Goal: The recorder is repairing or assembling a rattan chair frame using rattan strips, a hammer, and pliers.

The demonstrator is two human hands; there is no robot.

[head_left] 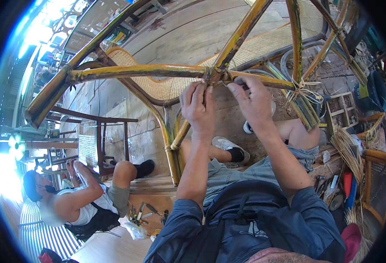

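Both hands worked at one bound joint (214, 75) of the yellow cane chair frame (136, 71) — left hand (198, 105) pinching the wrapping, right hand (254, 101) apparently closed on it too.

Yellow-green rattan frame (136, 71), pale tan woven cane seat (157, 87), blue denim shorts (232, 173).

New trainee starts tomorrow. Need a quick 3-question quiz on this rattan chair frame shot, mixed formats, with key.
1. True or false: both hands are at the joint where the yellow poles meet.
2. The woven cane panel lies: A) behind the frame, B) on the person's lap, C) in the co-worker's hands.
3. Fill in: the co-worker at lower left is ____ on the floor.

Key
1. True: left hand and right hand both have fingers at the wrapped joint.
2. A
3. sitting
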